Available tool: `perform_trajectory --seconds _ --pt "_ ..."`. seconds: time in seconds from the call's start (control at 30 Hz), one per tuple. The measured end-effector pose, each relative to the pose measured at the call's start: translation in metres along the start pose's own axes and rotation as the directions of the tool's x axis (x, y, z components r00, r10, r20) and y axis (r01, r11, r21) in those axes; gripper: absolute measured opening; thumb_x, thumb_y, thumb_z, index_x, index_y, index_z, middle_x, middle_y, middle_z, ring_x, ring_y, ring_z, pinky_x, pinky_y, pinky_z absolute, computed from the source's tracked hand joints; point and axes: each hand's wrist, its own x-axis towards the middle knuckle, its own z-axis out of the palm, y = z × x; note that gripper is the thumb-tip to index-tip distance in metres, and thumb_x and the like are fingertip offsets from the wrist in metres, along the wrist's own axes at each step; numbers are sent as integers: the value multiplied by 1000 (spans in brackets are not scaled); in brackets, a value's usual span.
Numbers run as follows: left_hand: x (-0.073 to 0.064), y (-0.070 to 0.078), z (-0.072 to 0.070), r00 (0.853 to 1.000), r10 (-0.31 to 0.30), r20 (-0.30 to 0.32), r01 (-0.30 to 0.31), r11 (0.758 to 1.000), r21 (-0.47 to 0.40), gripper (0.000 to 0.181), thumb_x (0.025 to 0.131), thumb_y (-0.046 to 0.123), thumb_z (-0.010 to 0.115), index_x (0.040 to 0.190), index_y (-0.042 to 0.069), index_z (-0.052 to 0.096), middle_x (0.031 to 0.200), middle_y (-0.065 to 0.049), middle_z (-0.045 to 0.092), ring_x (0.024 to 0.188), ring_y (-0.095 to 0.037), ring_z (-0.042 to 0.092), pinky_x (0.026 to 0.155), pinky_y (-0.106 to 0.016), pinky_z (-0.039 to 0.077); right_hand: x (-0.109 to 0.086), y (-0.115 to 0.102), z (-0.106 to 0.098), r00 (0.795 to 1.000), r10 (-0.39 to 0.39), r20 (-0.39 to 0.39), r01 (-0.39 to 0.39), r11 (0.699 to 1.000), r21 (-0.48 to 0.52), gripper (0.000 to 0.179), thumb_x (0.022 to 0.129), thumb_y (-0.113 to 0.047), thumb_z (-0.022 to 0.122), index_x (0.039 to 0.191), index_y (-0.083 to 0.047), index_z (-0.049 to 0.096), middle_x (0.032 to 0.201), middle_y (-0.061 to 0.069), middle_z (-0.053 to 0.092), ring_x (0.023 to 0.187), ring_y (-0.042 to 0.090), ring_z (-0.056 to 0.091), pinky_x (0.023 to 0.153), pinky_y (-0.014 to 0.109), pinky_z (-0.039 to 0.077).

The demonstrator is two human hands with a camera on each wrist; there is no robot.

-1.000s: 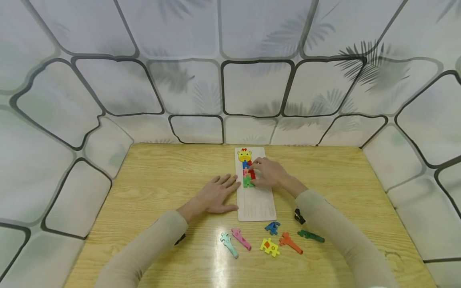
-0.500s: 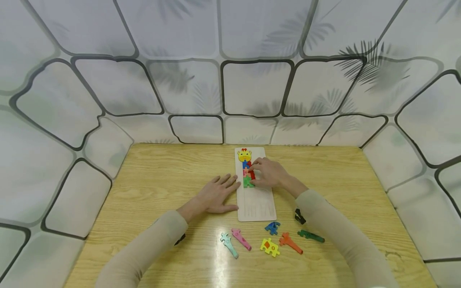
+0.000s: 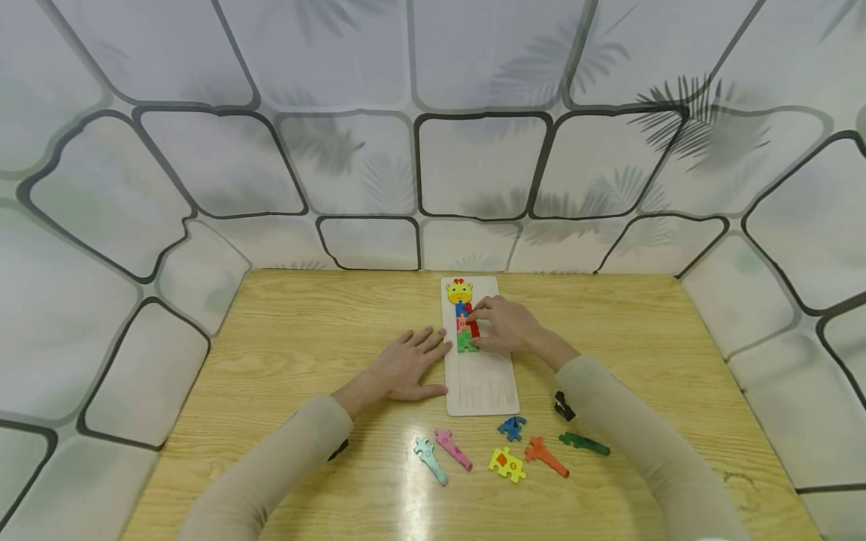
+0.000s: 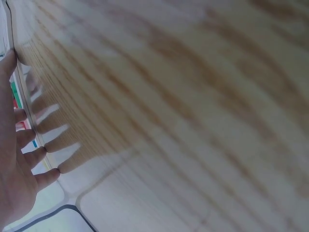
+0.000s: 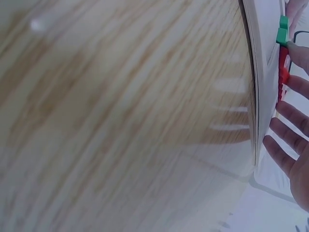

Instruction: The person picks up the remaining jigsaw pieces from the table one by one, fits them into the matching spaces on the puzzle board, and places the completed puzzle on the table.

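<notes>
A pale wooden puzzle board [image 3: 480, 391] lies lengthwise on the table, with a yellow giraffe head [image 3: 459, 291] at its top. Below the head sit a blue piece [image 3: 461, 309], a pink piece [image 3: 462, 324] and a green piece [image 3: 465, 343]. Along their right side stands a red puzzle piece [image 3: 475, 329], which my right hand [image 3: 507, 324] holds between thumb and forefinger; in the right wrist view the other fingers spread out beside the red piece [image 5: 283, 60]. My left hand [image 3: 409, 367] rests with spread fingers, its fingertips at the board's left edge.
Nearer me on the table lie loose puzzle pieces: mint [image 3: 431, 460], pink [image 3: 453, 449], blue [image 3: 513, 427], yellow [image 3: 507, 464], orange [image 3: 546, 456] and dark green [image 3: 584, 443]. Patterned white panels [image 3: 483, 165] rise behind the table and on both sides.
</notes>
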Motion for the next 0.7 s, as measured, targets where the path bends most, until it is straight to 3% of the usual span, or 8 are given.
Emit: perform_trajectory --seconds 0.43,0.7 --pt "-1 1 -1 1000 5 -22 -5 1000 -5 90 101 74 42 169 17 28 177 -10 25 163 -35 28 131 -57 32 0 3 2 1000 0 20 -1 999 36 51 95 -53 75 134 -20 74 137 7 68 126 30 64 108 50 56" --pt "-1 1 -1 1000 9 -23 -9 1000 -2 90 102 75 41 169 17 27 177 -10 25 163 -35 28 131 -56 32 -1 1 2 1000 -10 12 10 999 52 50 96 -51 75 135 -20 74 136 8 68 124 30 64 104 50 58"
